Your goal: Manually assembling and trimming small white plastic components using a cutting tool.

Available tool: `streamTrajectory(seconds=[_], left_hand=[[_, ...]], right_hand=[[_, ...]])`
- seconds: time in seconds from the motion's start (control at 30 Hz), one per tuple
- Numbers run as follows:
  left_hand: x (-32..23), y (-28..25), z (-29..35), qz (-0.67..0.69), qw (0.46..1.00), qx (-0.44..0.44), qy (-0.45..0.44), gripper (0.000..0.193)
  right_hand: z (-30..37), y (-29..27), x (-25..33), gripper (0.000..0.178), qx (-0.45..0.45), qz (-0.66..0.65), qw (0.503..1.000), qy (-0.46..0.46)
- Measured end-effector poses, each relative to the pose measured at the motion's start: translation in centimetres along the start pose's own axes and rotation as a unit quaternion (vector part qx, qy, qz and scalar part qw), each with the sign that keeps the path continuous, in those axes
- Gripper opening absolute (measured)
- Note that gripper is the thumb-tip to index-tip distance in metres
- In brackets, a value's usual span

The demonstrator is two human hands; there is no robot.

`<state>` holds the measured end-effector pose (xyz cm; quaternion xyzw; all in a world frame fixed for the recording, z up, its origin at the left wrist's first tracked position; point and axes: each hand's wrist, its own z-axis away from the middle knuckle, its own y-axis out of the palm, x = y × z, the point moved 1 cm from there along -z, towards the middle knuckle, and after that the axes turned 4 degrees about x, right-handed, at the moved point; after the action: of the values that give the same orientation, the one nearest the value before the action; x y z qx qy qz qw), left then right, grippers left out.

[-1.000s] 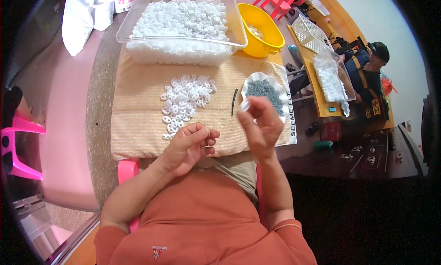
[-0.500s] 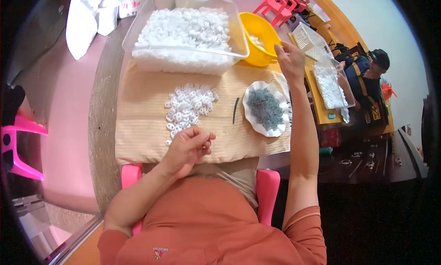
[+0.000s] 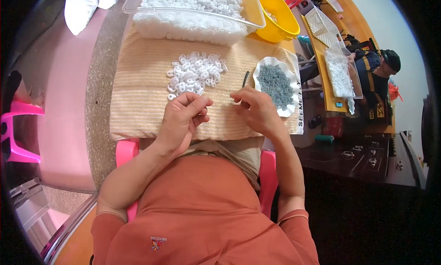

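Note:
My left hand (image 3: 180, 120) is closed in a pinch, thumb against the fingers, just below a loose pile of small white plastic pieces with two holes (image 3: 195, 73). Anything between its fingertips is too small to make out. To its right, my right hand (image 3: 258, 109) is over the towel, fingers curled inward and fingertips partly hidden; what they hold does not show. A thin black stick (image 3: 246, 78) lies just above its knuckles, its lower end covered by the hand. Beside that stands a white scalloped dish (image 3: 288, 112) of small grey-blue pieces (image 3: 275, 85).
A striped beige towel (image 3: 138, 90) covers the table. At the back are a clear bin (image 3: 193, 30) full of white pieces and a yellow basin (image 3: 287, 23). Another person (image 3: 374, 76) sits at a table on the right. Pink chairs (image 3: 23, 131) stand around.
My right hand has come back from beside the yellow basin to the towel, next to the black stick. My left hand keeps its pinch near the white pile. The whole view has shifted.

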<state>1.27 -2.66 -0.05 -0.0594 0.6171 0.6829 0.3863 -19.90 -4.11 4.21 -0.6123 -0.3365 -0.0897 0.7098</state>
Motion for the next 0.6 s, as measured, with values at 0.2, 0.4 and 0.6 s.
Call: streamTrajectory(seconds=[0.2,0.4,0.6], left_hand=[[0.1,-0.4,0.2,-0.035,0.999,-0.016,-0.002,0.009],[0.1,0.0,0.1,-0.068,0.997,-0.033,0.014,0.009],[0.6,0.3,0.1,-0.139,0.989,-0.034,0.04,0.01]], right_hand=[[0.1,1.1,0.4,0.013,0.044,0.131,0.99,-0.007],[0.1,1.8,-0.6,0.011,0.022,0.122,0.992,-0.032],[0.3,1.5,0.5,0.015,0.015,0.096,0.994,-0.055]])
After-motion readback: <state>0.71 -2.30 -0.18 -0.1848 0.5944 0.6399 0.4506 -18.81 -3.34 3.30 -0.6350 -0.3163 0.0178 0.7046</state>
